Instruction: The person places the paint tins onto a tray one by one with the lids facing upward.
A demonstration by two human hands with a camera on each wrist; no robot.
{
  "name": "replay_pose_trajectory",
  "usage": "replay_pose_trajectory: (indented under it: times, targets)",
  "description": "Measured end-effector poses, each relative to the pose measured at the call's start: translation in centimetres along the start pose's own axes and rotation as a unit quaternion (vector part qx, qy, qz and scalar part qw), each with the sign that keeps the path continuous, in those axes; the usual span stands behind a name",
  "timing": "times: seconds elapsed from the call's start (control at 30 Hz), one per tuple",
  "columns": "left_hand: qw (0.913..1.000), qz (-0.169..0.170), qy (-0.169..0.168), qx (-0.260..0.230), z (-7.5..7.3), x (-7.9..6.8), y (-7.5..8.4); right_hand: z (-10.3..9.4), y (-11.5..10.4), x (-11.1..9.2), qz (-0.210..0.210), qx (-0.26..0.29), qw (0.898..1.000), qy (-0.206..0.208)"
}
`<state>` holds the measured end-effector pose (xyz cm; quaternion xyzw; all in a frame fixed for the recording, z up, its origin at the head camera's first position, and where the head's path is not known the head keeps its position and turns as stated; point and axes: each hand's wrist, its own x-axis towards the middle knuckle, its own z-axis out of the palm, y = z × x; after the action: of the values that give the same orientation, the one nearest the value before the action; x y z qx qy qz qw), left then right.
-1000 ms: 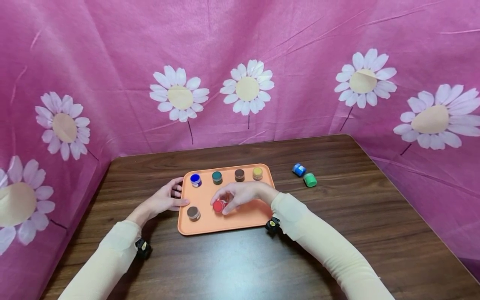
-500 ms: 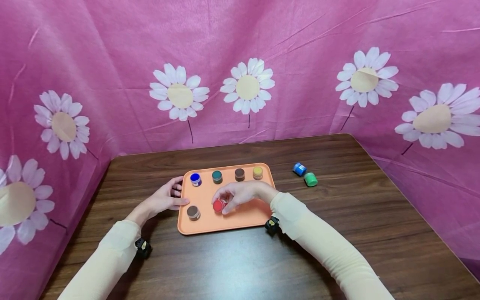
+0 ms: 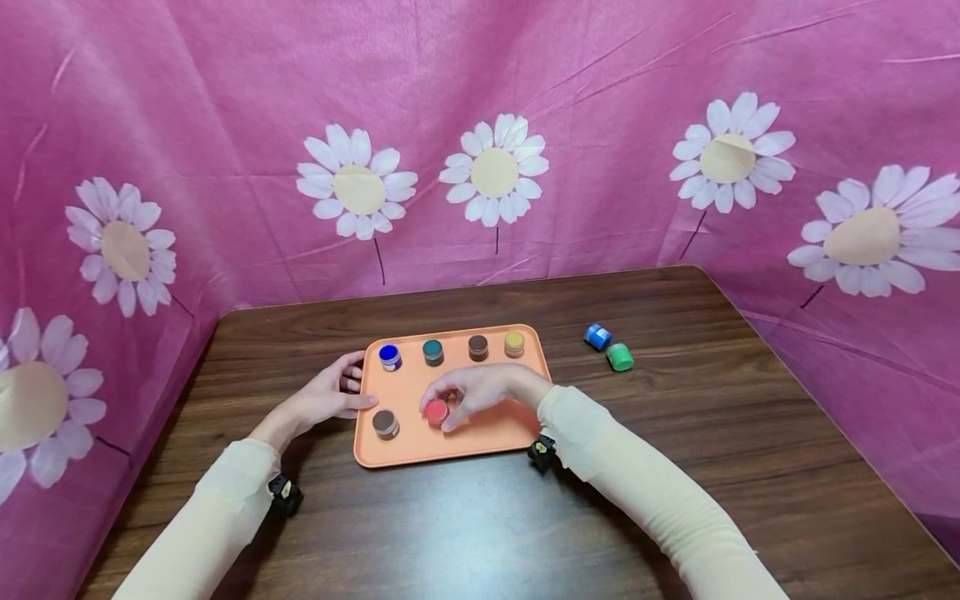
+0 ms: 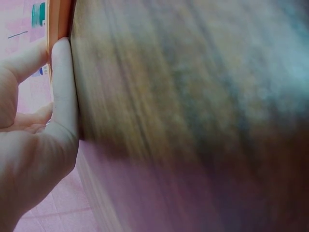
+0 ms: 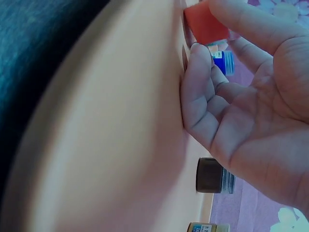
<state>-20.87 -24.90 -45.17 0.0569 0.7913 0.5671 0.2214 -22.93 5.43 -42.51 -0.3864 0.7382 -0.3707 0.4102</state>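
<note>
An orange tray [image 3: 465,446] lies on the wooden table. My right hand [image 3: 480,390], over the tray's middle, pinches a small red paint jar [image 3: 436,412] between thumb and fingers; the same red jar [image 5: 205,23] shows at the top of the right wrist view. To its left stands a brown-lidded jar [image 3: 386,424]. Across the far side are a dark blue jar [image 3: 390,357], a dark green jar [image 3: 432,352], a dark brown jar [image 3: 477,347] and a yellow jar [image 3: 513,344]. My left hand [image 3: 324,395] grips the tray's left edge, thumb over the rim.
Off the tray to the right, a blue jar [image 3: 597,336] lies on its side beside a light green jar [image 3: 620,357]. A pink cloth [image 3: 600,225] with large white flowers hangs behind the table's far edge.
Both hands and all the jars keep nearly the same places. The whole head view has shifted very slightly, and the red jar's top looks paler than before.
</note>
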Motion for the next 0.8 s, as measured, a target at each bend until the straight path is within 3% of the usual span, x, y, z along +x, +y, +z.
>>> replay_pose_trajectory:
  times: [0.8]
  targets:
    - [1.0,-0.003,0.002,0.003,-0.11,-0.07,0.29,0.16,-0.32,-0.2,0.012,-0.019,1.0,0.006]
